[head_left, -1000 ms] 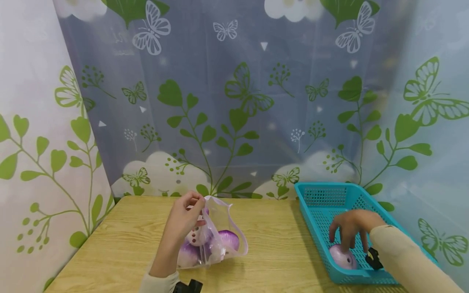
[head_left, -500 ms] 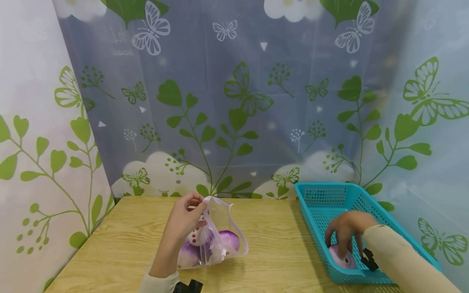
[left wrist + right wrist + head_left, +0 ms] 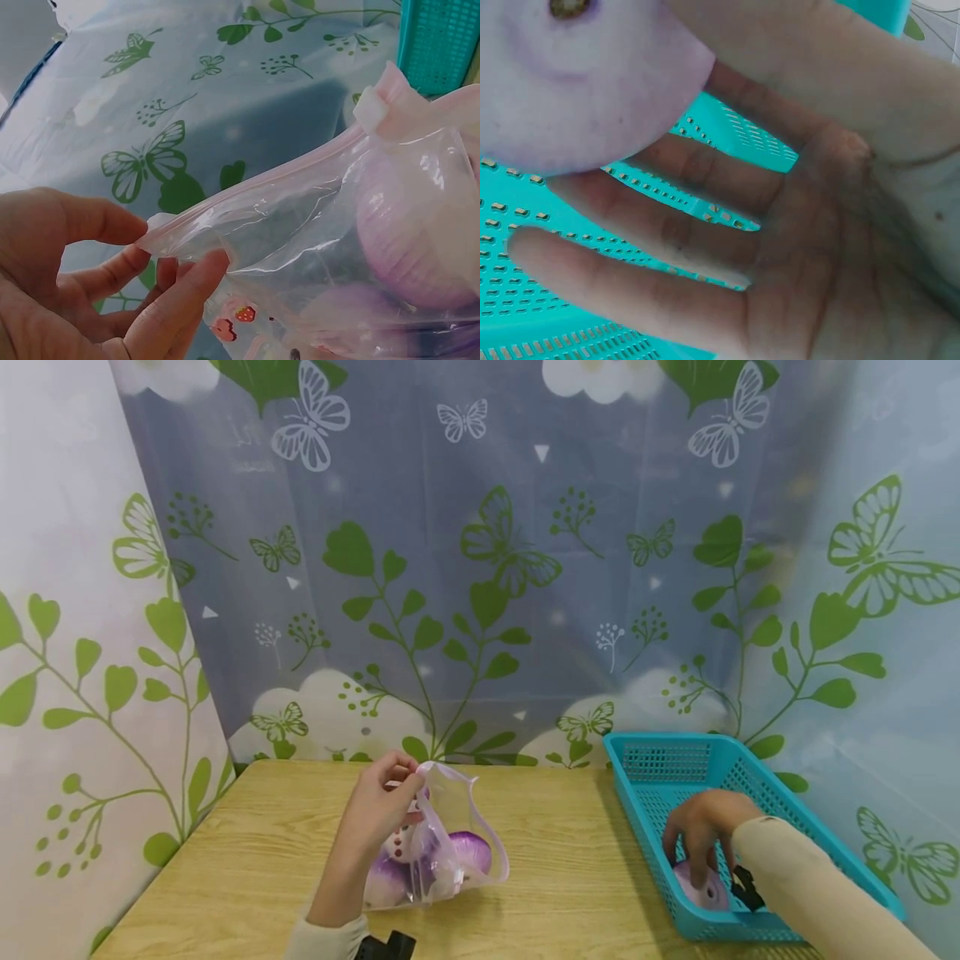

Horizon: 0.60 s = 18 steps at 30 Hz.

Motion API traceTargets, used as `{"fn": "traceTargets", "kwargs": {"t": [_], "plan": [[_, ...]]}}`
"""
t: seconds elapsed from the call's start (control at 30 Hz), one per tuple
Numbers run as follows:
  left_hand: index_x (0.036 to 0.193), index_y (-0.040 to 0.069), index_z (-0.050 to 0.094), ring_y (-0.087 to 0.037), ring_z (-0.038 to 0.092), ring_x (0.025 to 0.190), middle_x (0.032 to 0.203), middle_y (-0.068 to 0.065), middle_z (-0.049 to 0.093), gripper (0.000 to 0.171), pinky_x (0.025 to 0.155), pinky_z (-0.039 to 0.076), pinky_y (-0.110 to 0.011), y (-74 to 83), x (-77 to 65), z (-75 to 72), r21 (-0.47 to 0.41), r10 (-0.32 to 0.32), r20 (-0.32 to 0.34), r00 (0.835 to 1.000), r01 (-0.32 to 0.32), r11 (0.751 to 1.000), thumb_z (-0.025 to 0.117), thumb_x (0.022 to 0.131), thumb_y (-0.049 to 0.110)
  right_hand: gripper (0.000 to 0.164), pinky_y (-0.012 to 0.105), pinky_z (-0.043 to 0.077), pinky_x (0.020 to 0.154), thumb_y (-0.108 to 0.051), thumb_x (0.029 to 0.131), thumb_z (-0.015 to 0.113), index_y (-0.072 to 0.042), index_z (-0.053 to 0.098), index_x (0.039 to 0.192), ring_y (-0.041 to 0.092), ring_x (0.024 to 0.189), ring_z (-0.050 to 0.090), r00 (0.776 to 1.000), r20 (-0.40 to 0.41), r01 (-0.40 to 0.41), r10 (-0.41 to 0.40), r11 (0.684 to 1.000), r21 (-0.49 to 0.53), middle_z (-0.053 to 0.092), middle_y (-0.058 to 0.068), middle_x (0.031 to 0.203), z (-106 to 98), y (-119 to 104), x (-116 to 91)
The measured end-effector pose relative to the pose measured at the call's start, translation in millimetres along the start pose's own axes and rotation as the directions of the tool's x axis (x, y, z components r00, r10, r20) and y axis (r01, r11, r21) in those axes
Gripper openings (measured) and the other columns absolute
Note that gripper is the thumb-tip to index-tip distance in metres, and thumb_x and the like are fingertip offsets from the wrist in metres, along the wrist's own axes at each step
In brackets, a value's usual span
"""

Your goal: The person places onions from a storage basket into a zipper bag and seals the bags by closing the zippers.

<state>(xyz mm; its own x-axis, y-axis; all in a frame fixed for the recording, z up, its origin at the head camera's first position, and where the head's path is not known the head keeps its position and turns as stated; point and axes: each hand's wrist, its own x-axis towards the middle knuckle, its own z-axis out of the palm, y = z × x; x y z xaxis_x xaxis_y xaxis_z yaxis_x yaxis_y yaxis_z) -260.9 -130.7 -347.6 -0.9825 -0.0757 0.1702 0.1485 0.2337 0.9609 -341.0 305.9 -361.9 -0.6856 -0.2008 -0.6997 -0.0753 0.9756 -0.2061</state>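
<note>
In the head view my left hand (image 3: pixel 375 810) holds up the top edge of a clear zip bag (image 3: pixel 442 877) with pale pink trim. Its thumb and index finger meet at the bag's corner (image 3: pixel 172 232) in the left wrist view. Purple onions (image 3: pixel 471 852) fill the lower part of the bag, whose mouth gapes to the right. On the right, my right hand (image 3: pixel 708 827) reaches down into a turquoise basket (image 3: pixel 738 931) and grips a purple onion (image 3: pixel 705 902) near the front. The right wrist view has the onion (image 3: pixel 577 97) between thumb and fingers.
The wooden table (image 3: pixel 562 860) runs between bag and basket. A patterned cloth (image 3: pixel 480 652) with leaves and butterflies hangs behind and on both sides. The basket's raised, perforated walls (image 3: pixel 667 764) surround the right hand. Black wrist mounts (image 3: pixel 386 946) sit at both wrists.
My right hand has moved slightly left and down, its fingers closing round the onion in the basket. The left hand and the bag have stayed in place.
</note>
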Motion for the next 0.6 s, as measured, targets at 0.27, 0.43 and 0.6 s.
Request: {"fn": "traceTargets", "kwargs": {"t": [0.27, 0.43, 0.6], "plan": [[0.108, 0.004, 0.062, -0.025, 0.065, 0.094, 0.114, -0.019, 0.064, 0.01, 0.071, 0.066, -0.034, 4.2, -3.3, 1.9, 0.026, 0.004, 0.003, 1.0, -0.004, 1.0, 0.062, 0.102, 0.012, 0.025, 0.051, 0.064, 0.077, -0.01, 0.084, 0.082, -0.029, 0.074, 0.098, 0.027, 0.088, 0.072, 1.0, -0.026, -0.015, 0.012, 0.995, -0.103, 0.065, 0.007, 0.11, -0.5, -3.1, 2.0], [0.108, 0.005, 0.064, -0.028, 0.066, 0.097, 0.116, -0.019, 0.064, 0.01, 0.07, 0.065, -0.033, 6.2, -4.8, 4.9, 0.064, 0.011, -0.005, 1.0, -0.01, 0.998, 0.063, 0.101, 0.012, 0.028, 0.052, 0.064, 0.078, -0.008, 0.085, 0.081, -0.03, 0.074, 0.1, 0.027, 0.09, 0.072, 1.0, -0.021, -0.023, 0.021, 0.994, -0.11, 0.066, 0.007, 0.109, -0.9, -5.2, 2.0], [0.108, 0.004, 0.065, -0.026, 0.065, 0.094, 0.113, -0.019, 0.064, 0.011, 0.067, 0.065, -0.033, 7.4, -7.6, 6.8, 0.098, 0.021, -0.008, 1.0, -0.02, 0.995, 0.062, 0.099, 0.008, 0.037, 0.055, 0.063, 0.082, -0.004, 0.081, 0.083, -0.031, 0.074, 0.105, 0.025, 0.092, 0.072, 1.0, -0.009, -0.018, 0.017, 0.986, -0.168, 0.069, 0.005, 0.108, 0.2, -8.5, 1.3]]}}
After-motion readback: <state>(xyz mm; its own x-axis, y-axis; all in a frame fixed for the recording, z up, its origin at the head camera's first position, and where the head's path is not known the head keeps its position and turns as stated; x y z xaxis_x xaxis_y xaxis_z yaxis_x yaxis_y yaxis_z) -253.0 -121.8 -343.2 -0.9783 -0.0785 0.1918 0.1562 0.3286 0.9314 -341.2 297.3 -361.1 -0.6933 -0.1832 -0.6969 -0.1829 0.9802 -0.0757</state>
